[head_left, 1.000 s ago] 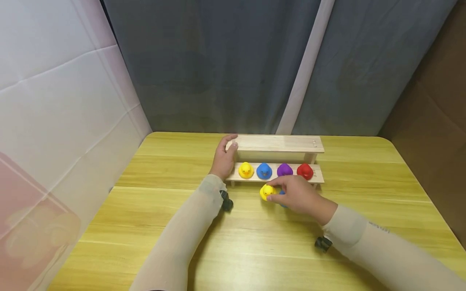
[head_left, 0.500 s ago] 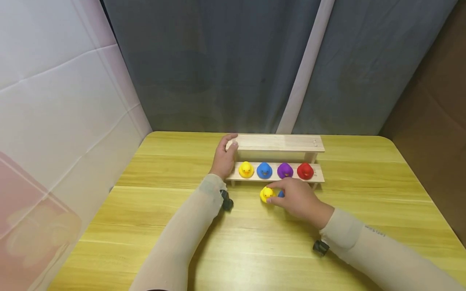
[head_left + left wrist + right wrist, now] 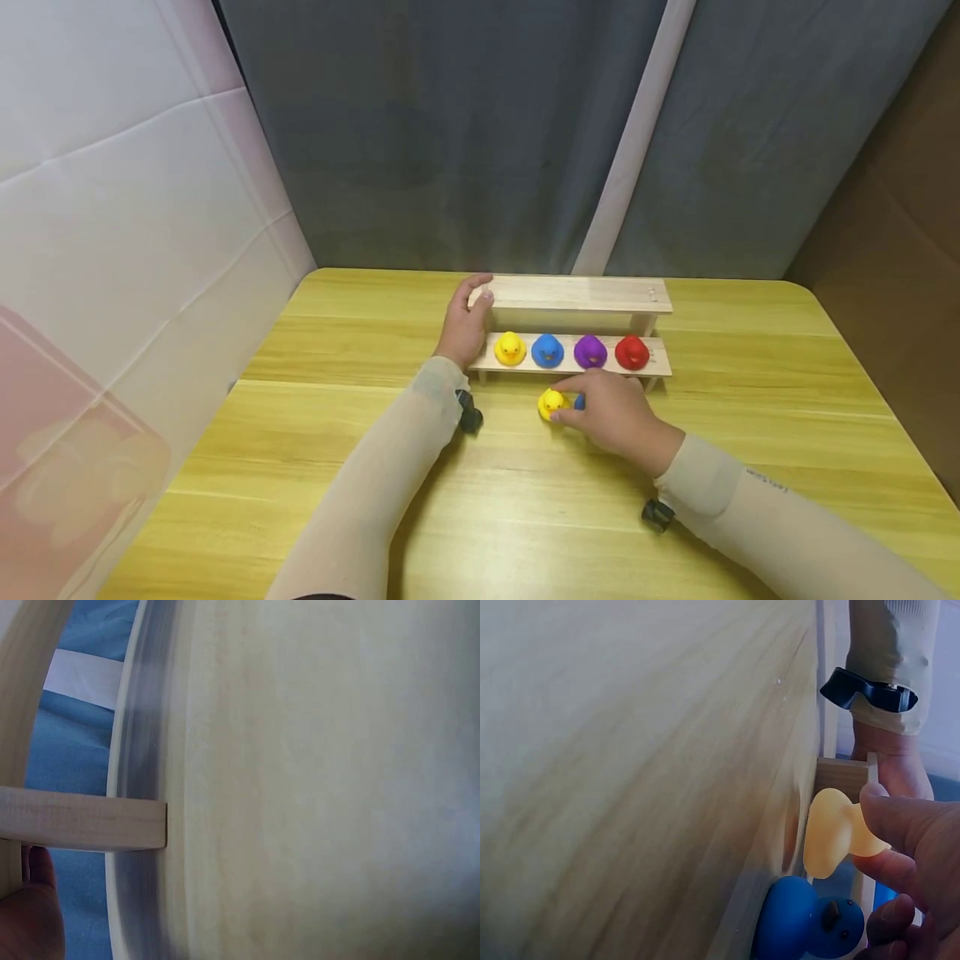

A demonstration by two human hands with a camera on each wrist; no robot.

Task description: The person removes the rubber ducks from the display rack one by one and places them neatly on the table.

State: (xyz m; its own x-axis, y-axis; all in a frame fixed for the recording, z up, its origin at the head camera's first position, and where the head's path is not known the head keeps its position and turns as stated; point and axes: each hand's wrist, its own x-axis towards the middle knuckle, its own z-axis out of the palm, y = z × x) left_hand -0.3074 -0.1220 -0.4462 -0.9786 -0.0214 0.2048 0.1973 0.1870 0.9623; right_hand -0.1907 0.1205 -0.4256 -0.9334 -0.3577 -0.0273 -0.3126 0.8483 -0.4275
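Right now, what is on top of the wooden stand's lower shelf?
On the lower shelf, from left to right: a yellow duck, a blue duck, a purple duck and a red duck. The left hand hides part of its left end from view.

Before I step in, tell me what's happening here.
A person's right hand pinches a yellow duck in front of a wooden rack, with a blue duck beside it. The left hand grips the rack's left end. Along the lower shelf, left to right, sit another yellow duck, another blue duck, a purple duck and a red duck.
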